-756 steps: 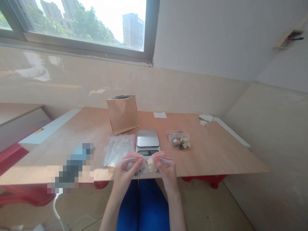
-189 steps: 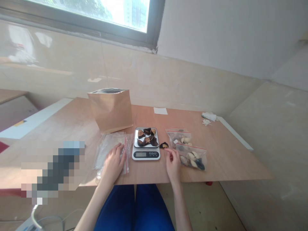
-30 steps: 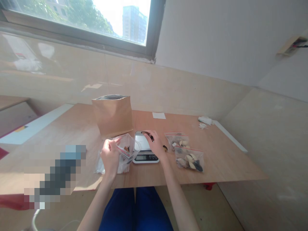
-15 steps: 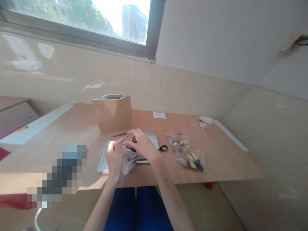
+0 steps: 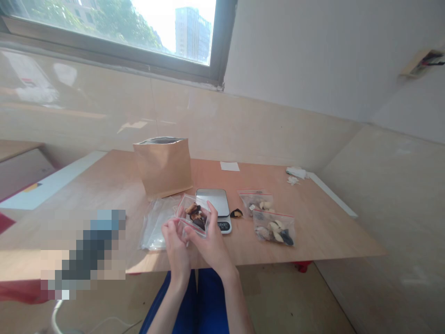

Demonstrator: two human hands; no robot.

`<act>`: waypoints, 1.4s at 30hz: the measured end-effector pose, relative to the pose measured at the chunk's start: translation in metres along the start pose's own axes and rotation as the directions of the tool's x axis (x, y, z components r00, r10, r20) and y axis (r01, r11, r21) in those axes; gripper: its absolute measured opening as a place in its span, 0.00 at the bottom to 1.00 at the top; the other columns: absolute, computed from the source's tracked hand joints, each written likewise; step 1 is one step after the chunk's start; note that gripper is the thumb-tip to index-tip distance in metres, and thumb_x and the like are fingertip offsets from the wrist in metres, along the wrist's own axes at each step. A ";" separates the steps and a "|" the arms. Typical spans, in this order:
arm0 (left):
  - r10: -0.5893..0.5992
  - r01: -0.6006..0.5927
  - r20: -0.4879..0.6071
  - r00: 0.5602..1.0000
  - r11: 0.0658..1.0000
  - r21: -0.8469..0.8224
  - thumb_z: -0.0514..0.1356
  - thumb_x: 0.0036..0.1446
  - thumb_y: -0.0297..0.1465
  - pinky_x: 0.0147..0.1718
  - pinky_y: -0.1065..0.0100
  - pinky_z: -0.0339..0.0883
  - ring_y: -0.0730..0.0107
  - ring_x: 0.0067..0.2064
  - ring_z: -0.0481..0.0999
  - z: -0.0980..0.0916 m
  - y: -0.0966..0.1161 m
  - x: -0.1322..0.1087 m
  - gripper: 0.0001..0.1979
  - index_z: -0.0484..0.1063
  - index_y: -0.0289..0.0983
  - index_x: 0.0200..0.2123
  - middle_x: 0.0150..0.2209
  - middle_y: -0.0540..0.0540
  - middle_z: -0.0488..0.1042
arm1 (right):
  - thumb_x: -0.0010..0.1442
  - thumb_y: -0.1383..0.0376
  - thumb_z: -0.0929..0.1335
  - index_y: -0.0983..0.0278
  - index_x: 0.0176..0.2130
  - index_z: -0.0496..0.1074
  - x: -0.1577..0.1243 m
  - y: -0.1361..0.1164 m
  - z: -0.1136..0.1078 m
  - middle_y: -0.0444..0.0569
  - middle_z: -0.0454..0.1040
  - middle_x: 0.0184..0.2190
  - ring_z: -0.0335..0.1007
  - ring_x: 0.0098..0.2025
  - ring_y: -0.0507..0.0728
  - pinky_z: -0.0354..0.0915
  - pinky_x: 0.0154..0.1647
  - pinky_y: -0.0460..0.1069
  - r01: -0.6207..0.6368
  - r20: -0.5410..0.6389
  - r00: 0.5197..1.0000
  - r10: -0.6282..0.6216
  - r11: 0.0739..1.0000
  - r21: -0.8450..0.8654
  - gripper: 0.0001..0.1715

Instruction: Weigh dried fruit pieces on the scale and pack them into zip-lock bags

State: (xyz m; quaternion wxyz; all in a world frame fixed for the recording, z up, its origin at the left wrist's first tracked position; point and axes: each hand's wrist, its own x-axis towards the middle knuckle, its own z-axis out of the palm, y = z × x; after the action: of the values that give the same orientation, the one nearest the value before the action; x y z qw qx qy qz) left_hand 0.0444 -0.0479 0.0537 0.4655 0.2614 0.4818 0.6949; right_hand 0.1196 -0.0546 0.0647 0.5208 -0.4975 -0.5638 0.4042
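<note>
The left hand (image 5: 176, 237) has its fingers drawn narrow, pinching the near-left edge of a small clear plastic zip bag (image 5: 186, 202) with red lines along its edges. The right hand (image 5: 211, 237) is cupped about the bag's right side, thumb in front, other fingers along the far right. The bag is tilted and held above the table, overlapping in view the near-left part of the silver-topped white digital scale (image 5: 212, 201).

Contents of the bag: curved dark brown pieces (image 5: 195, 216), near-black in places and paler tan in others, lying between the two hands' fingers. Their exact count cannot be made out.

Markings: the scale's black control panel (image 5: 224, 226) carries small pale symbols, too small to read; its left part is hidden by the right hand. A small white label (image 5: 251, 208) shows on a filled bag; any lettering is illegible.

Just right of the scale lies one loose dark curved piece with a tan inside (image 5: 236, 213). Further right, two red-lined clear bags of cream and dark pieces (image 5: 274, 228) overlap. Left of the scale is a flat stack of clear plastic bags (image 5: 156, 223). Behind it to the left stands a brown paper pouch (image 5: 163, 168); behind it, a white paper slip (image 5: 230, 166). All rest on the wood-toned table (image 5: 333, 222).
</note>
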 end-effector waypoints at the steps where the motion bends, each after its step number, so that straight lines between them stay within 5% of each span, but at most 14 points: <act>1: -0.007 0.008 0.030 1.000 0.999 -0.032 0.49 0.60 0.44 0.44 0.63 0.68 0.61 0.55 0.68 0.000 -0.001 -0.007 0.13 0.59 0.40 0.37 0.54 0.39 0.68 | 0.57 0.57 0.67 0.60 0.61 0.44 -0.001 0.002 0.001 0.57 0.62 0.58 0.60 0.59 0.58 0.60 0.58 0.56 0.018 -0.027 1.000 -0.016 0.998 0.062 0.41; 5: 0.126 -0.124 0.070 0.990 0.992 -0.026 0.51 0.60 0.42 0.54 0.59 0.60 0.64 0.58 0.66 -0.008 0.005 -0.013 0.12 0.58 0.41 0.42 0.55 0.41 0.68 | 0.62 0.58 0.62 0.59 0.49 0.52 0.001 0.003 -0.007 0.54 0.74 0.47 0.70 0.50 0.55 0.63 0.54 0.54 0.098 -0.151 0.987 -0.064 0.967 0.234 0.18; 8: 0.246 -0.264 0.134 0.960 0.955 0.136 0.53 0.59 0.41 0.57 0.61 0.55 0.64 0.60 0.61 -0.017 0.016 0.005 0.16 0.63 0.41 0.47 0.57 0.43 0.66 | 0.61 0.57 0.64 0.59 0.37 0.57 0.003 -0.001 -0.022 0.52 0.76 0.44 0.71 0.50 0.56 0.63 0.53 0.54 0.083 -0.107 0.993 -0.053 0.951 0.297 0.10; 12: 0.159 -0.231 0.320 0.934 0.952 0.200 0.58 0.54 0.43 0.52 0.63 0.61 0.62 0.54 0.69 -0.023 0.020 0.032 0.22 0.67 0.39 0.49 0.49 0.43 0.73 | 0.56 0.57 0.68 0.62 0.30 0.65 0.004 -0.005 -0.036 0.51 0.77 0.43 0.72 0.49 0.58 0.65 0.51 0.53 0.076 -0.102 0.993 -0.054 0.969 0.234 0.12; 18: 0.094 -0.159 0.317 0.944 0.970 0.186 0.62 0.49 0.45 0.47 0.62 0.64 0.60 0.46 0.73 -0.022 0.010 0.038 0.21 0.74 0.36 0.40 0.40 0.42 0.77 | 0.54 0.53 0.69 0.64 0.28 0.72 0.015 -0.006 -0.046 0.52 0.80 0.33 0.76 0.38 0.58 0.69 0.42 0.52 0.113 -0.364 0.931 -0.039 0.976 0.185 0.16; 21: 0.082 -0.175 0.420 0.904 0.966 0.189 0.62 0.48 0.45 0.43 0.64 0.66 0.62 0.41 0.74 -0.021 0.010 0.034 0.18 0.74 0.36 0.33 0.34 0.44 0.77 | 0.56 0.53 0.67 0.64 0.30 0.76 0.019 -0.011 -0.049 0.51 0.80 0.33 0.76 0.38 0.58 0.68 0.42 0.50 0.135 -0.227 0.967 -0.114 0.987 0.082 0.17; 23: 0.135 -0.220 0.384 0.914 0.957 0.187 0.61 0.50 0.45 0.36 0.69 0.66 0.68 0.34 0.73 -0.020 0.011 0.032 0.16 0.72 0.37 0.30 0.28 0.48 0.74 | 0.59 0.53 0.65 0.63 0.31 0.78 0.019 -0.014 -0.051 0.50 0.80 0.34 0.75 0.38 0.57 0.67 0.42 0.49 0.157 -0.150 0.976 -0.159 0.987 -0.026 0.19; 26: 0.246 -0.297 0.264 0.933 0.938 0.176 0.60 0.52 0.43 0.27 0.75 0.61 0.76 0.25 0.65 -0.018 0.014 0.032 0.14 0.68 0.38 0.29 0.21 0.54 0.66 | 0.63 0.52 0.59 0.63 0.31 0.77 0.019 -0.016 -0.056 0.49 0.80 0.29 0.75 0.34 0.57 0.67 0.39 0.49 0.139 -0.236 0.959 -0.158 0.986 -0.097 0.25; 30: 0.265 -0.321 0.286 0.921 0.931 0.172 0.60 0.52 0.43 0.23 0.75 0.57 0.77 0.23 0.62 -0.020 0.019 0.034 0.14 0.67 0.37 0.28 0.20 0.54 0.63 | 0.63 0.50 0.58 0.63 0.28 0.76 0.021 -0.015 -0.062 0.47 0.78 0.22 0.75 0.31 0.57 0.66 0.38 0.49 0.130 -0.271 0.950 -0.156 0.985 -0.111 0.28; 36: 0.074 -0.199 0.447 0.892 0.951 0.239 0.59 0.51 0.46 0.33 0.70 0.63 0.68 0.33 0.70 -0.027 0.023 0.035 0.18 0.72 0.37 0.35 0.32 0.47 0.73 | 0.61 0.49 0.60 0.63 0.23 0.73 0.024 -0.014 -0.073 0.46 0.78 0.22 0.72 0.26 0.56 0.62 0.30 0.47 0.105 -0.138 0.982 -0.133 0.976 -0.190 0.28; 39: 0.048 -0.181 0.417 0.908 0.941 0.285 0.58 0.49 0.50 0.34 0.69 0.64 0.66 0.34 0.71 -0.026 0.018 0.033 0.21 0.74 0.37 0.29 0.29 0.46 0.74 | 0.61 0.48 0.60 0.62 0.20 0.70 0.022 -0.007 -0.072 0.46 0.77 0.19 0.71 0.23 0.56 0.61 0.29 0.47 0.102 -0.133 0.982 -0.136 0.967 -0.235 0.28; 42: 0.023 -0.136 0.358 0.934 0.946 0.295 0.59 0.46 0.52 0.29 0.69 0.64 0.68 0.27 0.68 -0.025 0.009 0.031 0.22 0.73 0.37 0.25 0.24 0.48 0.71 | 0.61 0.48 0.59 0.61 0.20 0.68 0.018 0.006 -0.065 0.45 0.75 0.17 0.71 0.21 0.56 0.62 0.29 0.48 0.073 -0.252 0.959 -0.130 0.972 -0.225 0.28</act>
State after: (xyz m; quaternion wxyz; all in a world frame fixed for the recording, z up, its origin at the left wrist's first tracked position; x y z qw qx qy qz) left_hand 0.0073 -0.0313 0.0489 0.4671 0.4709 0.4849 0.5701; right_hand 0.1858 -0.0401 0.0709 0.5552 -0.5704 -0.5541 0.2436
